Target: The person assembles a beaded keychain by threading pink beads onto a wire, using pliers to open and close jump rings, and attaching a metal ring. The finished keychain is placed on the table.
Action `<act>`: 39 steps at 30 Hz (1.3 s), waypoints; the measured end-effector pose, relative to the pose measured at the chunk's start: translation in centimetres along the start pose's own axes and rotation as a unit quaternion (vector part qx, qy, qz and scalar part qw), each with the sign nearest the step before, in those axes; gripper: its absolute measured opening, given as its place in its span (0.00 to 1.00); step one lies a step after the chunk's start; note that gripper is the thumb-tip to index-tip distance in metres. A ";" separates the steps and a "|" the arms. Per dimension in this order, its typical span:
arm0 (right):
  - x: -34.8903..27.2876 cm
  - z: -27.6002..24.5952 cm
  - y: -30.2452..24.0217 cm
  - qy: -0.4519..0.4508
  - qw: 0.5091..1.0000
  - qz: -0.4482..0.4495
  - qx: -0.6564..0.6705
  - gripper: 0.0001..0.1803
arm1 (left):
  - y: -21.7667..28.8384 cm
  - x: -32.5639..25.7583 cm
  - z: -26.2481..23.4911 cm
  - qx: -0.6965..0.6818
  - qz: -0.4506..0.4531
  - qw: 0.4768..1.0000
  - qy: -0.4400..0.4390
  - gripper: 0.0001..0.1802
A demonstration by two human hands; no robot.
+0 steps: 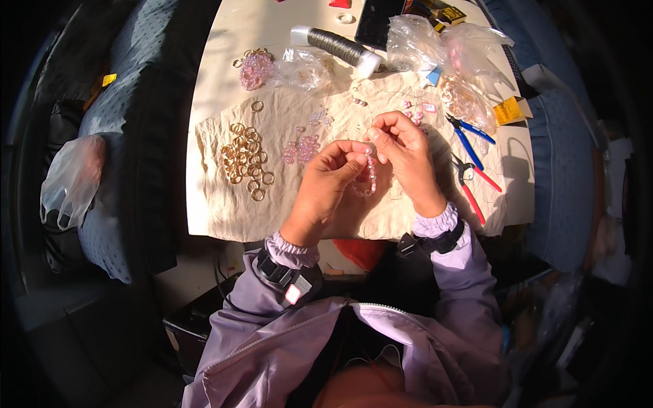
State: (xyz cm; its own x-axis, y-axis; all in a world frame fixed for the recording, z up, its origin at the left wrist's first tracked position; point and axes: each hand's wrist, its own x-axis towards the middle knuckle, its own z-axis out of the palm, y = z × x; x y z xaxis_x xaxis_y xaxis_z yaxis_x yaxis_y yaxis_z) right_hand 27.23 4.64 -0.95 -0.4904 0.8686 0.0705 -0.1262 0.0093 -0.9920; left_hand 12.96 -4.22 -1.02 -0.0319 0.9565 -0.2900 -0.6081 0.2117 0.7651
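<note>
A looped strand of pink and clear beads (371, 178) hangs from the pinched thumb and forefinger of my left hand (330, 175). Close beside it on the right, my right hand (403, 146) is closed with thumb and forefinger together near the top of the strand. Whatever those right fingertips grip is too small to make out. Under both hands spreads a cream cloth (272, 211). Left of my left hand lie loose pink beads (303, 148) and a heap of gold rings (243, 155). Beyond my right hand are several pink and white beads (413, 112).
Blue-handled pliers (469, 144) and red-handled pliers (472, 190) lie at the right. Farther back are a spool of dark wire (335, 46), clear plastic bags (416, 42), a pink bead bundle (256, 71) and a dark phone-like slab (372, 24). Padded blue seating (554, 156) flanks the table.
</note>
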 end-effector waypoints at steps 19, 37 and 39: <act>-0.1 -0.1 0.5 -0.012 0.999 0.011 0.041 0.04 | -0.1 0.0 -0.2 0.006 -0.025 1.000 0.000 0.10; 0.0 -0.1 0.6 -0.004 0.999 -0.007 0.040 0.03 | -0.2 0.1 -0.3 0.046 -0.014 0.999 0.009 0.09; 0.0 -0.3 0.6 -0.003 0.999 0.008 0.045 0.02 | -0.2 0.2 -0.6 0.073 -0.004 0.997 -0.016 0.08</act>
State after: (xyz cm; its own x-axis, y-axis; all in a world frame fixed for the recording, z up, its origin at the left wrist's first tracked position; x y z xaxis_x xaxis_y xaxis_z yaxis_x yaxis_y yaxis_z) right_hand 27.39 4.78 -1.54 -0.4979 0.8655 0.0555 -0.1948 -0.0492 -0.9796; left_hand 12.62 -4.22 -1.58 -0.0005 0.9602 -0.2794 -0.4853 0.2441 0.8396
